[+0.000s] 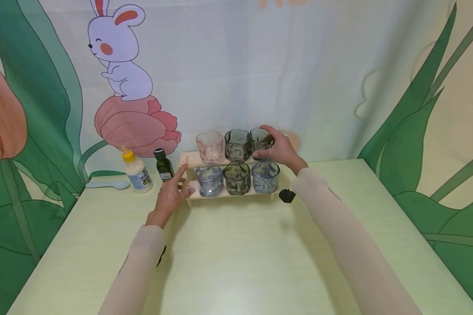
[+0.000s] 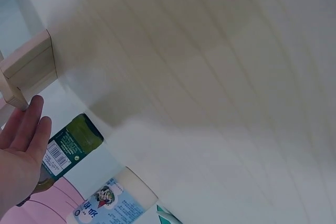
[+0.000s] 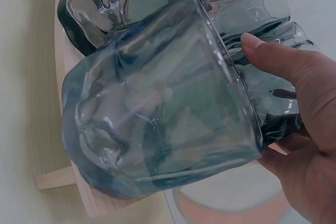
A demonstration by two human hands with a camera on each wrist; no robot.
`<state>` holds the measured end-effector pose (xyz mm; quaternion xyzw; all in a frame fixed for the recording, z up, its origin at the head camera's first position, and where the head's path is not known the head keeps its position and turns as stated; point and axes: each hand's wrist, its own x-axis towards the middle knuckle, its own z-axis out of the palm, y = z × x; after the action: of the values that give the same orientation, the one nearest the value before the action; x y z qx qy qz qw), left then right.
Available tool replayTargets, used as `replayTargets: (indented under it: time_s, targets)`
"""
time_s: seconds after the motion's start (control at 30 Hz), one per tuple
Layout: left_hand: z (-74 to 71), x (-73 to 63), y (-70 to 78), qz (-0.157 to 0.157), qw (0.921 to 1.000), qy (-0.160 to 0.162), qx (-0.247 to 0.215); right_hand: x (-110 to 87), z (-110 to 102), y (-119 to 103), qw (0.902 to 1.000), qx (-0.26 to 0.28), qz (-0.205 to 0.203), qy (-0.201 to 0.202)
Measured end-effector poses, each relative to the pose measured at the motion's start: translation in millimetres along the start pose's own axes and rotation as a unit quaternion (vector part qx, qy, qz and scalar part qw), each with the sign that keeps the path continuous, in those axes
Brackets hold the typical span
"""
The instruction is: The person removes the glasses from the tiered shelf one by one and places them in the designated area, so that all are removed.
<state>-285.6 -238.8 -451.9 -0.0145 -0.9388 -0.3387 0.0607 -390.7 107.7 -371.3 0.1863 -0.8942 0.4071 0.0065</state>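
Glasses on a two-step wooden stand (image 1: 190, 159), with both hands at work. The grip of the right hand (image 1: 280, 149) was curled round a grey glass (image 1: 259, 141) at the right end of the upper row, thumb on the near side; whether its base rested on the step could not be told. Beside it stood a dark glass (image 1: 237, 146) and a pink glass (image 1: 210, 148). The lower row held, from the left, a blue glass (image 1: 210, 180), an olive glass (image 1: 237, 178) and a pale blue glass (image 1: 266, 177). The left hand (image 1: 169, 196) had its grip slack, fingers extended at the stand's left end; contact was unclear. Left of the stand, on the desk (image 1: 228, 245), stood a green bottle (image 1: 164, 167) and a yellow-capped bottle (image 1: 141, 178), with a pale spoon (image 1: 107, 185) lying beside them. A cloth (image 1: 228, 61) printed with a rabbit hung behind.
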Motion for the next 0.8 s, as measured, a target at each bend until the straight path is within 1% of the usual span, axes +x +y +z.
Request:
replayTargets:
  time_s: [0.3,0.57,0.8]
  targets:
    - [0.3,-0.4,-0.7,0.011,0.9999,0.005,0.009,-1.9,-2.2,4.4,0.9999,0.011,-0.003,0.009]
    - [0.3,1.4,-2.6,0.015,0.9998,0.012,0.004,-2.5,-5.3,6.0,0.9996,0.025,-0.006,0.011]
    - [2.7,0.9,-2.0,-0.001,1.0000,0.004,0.008,-3.6,-7.2,9.3,0.9989,0.043,-0.007,0.017]
